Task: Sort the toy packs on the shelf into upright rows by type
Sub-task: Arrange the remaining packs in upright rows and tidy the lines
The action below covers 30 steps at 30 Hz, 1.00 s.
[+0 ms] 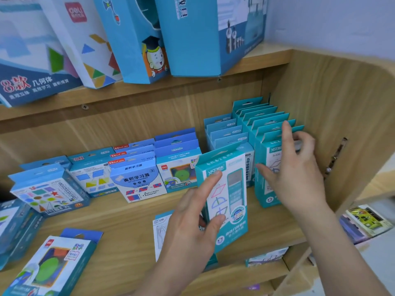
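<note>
My left hand (192,218) grips a teal toy pack (226,195) and holds it upright above the wooden shelf (128,218). At the right end stands a row of matching teal packs (267,129), and my right hand (297,169) rests on the front pack of that row, with the fingers curled over its top edge. Left of it stand upright rows of light blue packs (226,133), blue packs with a green disc (177,165) and blue packs with red labels (136,180). A white pack (160,231) lies flat under my left hand.
Two more rows of blue packs (92,171) (47,191) stand further left. A loose pack (53,265) lies flat at the front left. Big boxes (192,35) fill the upper shelf. The shelf's side wall (333,116) closes the right end.
</note>
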Each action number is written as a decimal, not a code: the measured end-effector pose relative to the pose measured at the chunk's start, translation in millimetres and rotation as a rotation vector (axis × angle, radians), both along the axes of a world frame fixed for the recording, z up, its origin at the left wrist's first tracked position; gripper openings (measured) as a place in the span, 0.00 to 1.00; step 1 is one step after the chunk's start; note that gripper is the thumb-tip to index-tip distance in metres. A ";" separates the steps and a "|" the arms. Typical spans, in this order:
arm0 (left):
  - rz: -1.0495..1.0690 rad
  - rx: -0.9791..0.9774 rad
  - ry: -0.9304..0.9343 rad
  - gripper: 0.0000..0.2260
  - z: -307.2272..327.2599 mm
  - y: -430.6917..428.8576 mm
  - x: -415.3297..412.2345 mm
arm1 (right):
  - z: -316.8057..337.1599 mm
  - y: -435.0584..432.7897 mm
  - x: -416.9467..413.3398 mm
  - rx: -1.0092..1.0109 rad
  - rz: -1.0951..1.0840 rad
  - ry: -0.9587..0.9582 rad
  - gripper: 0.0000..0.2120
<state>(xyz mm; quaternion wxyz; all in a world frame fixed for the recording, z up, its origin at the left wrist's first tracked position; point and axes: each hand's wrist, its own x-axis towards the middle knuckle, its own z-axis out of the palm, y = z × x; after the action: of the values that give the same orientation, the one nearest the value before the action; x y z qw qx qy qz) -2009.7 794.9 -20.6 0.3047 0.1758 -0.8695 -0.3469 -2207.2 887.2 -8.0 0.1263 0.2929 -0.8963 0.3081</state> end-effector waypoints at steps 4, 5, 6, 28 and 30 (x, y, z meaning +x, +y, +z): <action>-0.040 0.002 -0.007 0.37 4.0 2.2 -2.5 | 11.9 21.1 -5.2 -0.029 0.172 -0.058 0.41; -0.060 0.004 -0.015 0.37 5.3 3.1 -3.6 | 12.1 26.1 -5.4 -0.073 0.218 -0.077 0.41; -0.083 0.003 -0.029 0.36 6.4 4.7 -5.0 | 11.3 30.8 -5.4 -0.125 0.257 -0.098 0.41; -0.104 -0.088 -0.016 0.39 -20.6 28.6 -109.0 | -48.7 72.3 31.3 -0.374 0.063 -0.072 0.22; -0.077 -0.101 0.022 0.38 -26.0 28.4 -116.4 | -52.7 71.0 33.0 -0.323 0.055 -0.091 0.23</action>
<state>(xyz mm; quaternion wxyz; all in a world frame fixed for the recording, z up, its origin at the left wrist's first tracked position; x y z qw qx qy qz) -2126.1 823.3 -46.5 0.3092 0.1227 -0.8885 -0.3161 -2174.2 958.1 -60.7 0.1225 0.2789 -0.8315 0.4646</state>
